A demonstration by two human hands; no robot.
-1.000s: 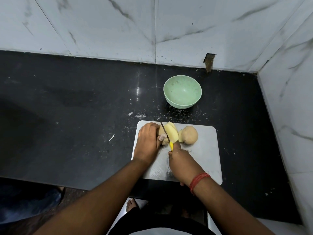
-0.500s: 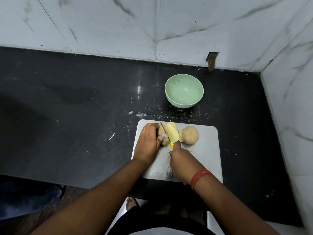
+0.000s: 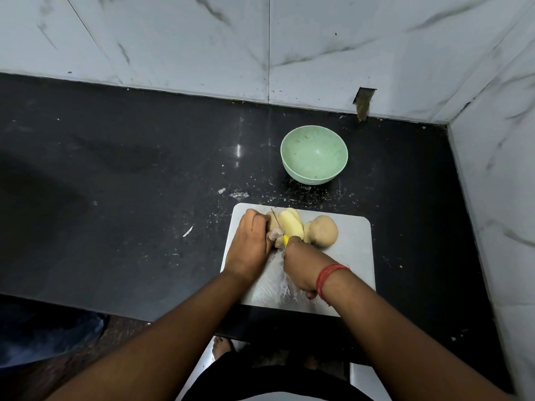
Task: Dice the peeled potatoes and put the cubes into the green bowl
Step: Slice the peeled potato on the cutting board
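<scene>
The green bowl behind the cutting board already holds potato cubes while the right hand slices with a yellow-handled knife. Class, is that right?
Not quite. The head view shows the green bowl holds no cubes yet. The rest stands: it sits behind the cutting board, and the right hand slices with the yellow-handled knife.

The cutting board (image 3: 347, 256) is lying on the countertop (image 3: 115, 198) at its near edge. The bowl (image 3: 314, 154) is sitting on the countertop just beyond the board's far edge. On the board's far half, the sliced potato (image 3: 291, 225) is lying left of, and touching, the whole potato (image 3: 324, 230). The knife (image 3: 278, 224) is standing in the sliced potato, between the left hand (image 3: 250, 247) and the right hand (image 3: 301, 264).
</scene>
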